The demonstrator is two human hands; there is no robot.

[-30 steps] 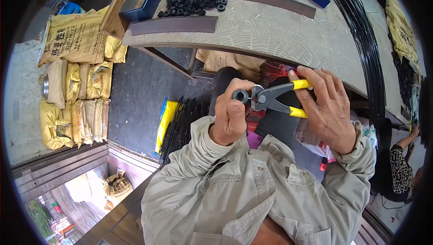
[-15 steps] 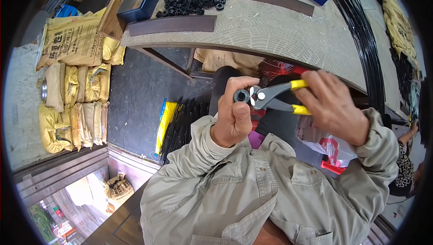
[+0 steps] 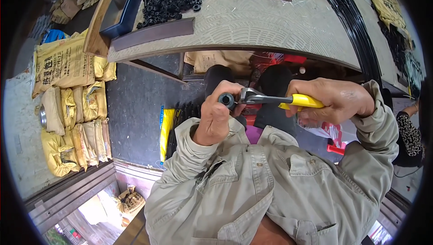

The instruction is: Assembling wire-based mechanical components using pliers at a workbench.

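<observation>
Between the thumb and forefinger of my left hand (image 3: 211, 123) is a small black round plastic part (image 3: 226, 100) with a hollow end facing up. My right hand (image 3: 333, 98) is wrapped round the yellow grips of end-cutting nippers (image 3: 269, 99). Their metal head lies right beside the part, close to my left fingers. Whether the jaws bite on anything cannot be made out. Both hands are above my lap, in front of the workbench (image 3: 252, 31).
Many black plastic parts (image 3: 167, 4) are heaped on the bench near a blue bin (image 3: 119, 15). Metal strips (image 3: 153, 34) edge the heap. Long black rods (image 3: 352, 24) lie at the right. Yellow and brown sacks (image 3: 67, 64) are stacked at left. Another person (image 3: 408, 137) is at far right.
The nippers have turned edge-on, and their spread handles now appear closer together in my right hand. My left hand still grips the black part. The whole view has shifted slightly.
</observation>
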